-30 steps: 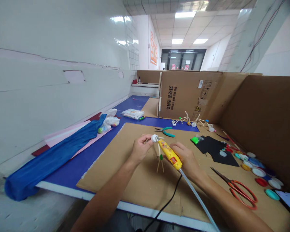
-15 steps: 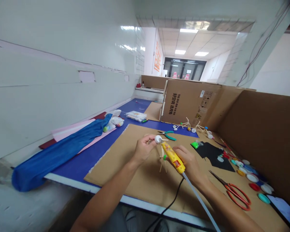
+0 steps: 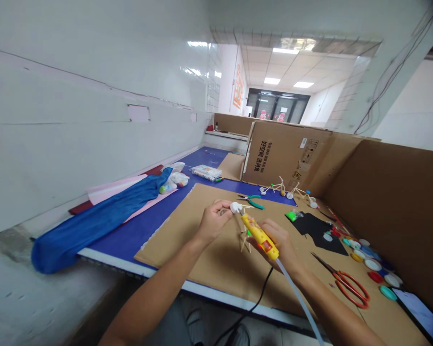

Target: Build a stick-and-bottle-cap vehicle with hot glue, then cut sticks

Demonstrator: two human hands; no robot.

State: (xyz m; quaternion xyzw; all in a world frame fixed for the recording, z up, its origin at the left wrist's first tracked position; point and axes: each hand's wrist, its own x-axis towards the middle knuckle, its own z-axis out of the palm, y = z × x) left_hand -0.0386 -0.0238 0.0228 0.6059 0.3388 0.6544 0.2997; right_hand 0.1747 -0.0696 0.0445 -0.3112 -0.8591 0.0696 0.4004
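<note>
My left hand (image 3: 215, 221) is closed, pinching a white bottle cap (image 3: 235, 207) between thumb and fingers. In my right hand (image 3: 278, 239) is a yellow hot glue gun (image 3: 260, 236), its nozzle at the cap's right side. A long translucent glue stick (image 3: 299, 298) sticks out of the gun's back end. Just below the cap, a small frame of wooden sticks (image 3: 245, 240) with a green piece is partly hidden behind the gun; whether it joins the cap I cannot tell. Teal-handled pliers (image 3: 254, 202) lie on the cardboard sheet (image 3: 187, 230) beyond my hands.
Orange-handled scissors (image 3: 351, 288), black sheets (image 3: 315, 230), several loose caps (image 3: 373, 264) and a phone (image 3: 418, 312) lie at the right. Stick models with cap wheels (image 3: 290, 195) stand before the cardboard box (image 3: 281, 154). Blue cloth (image 3: 101, 216) lies left. A black cord (image 3: 254, 305) hangs over the front edge.
The camera view has shifted slightly. The white cap has turned a little in my left hand, while the glue gun's nozzle stays against or very near it.
</note>
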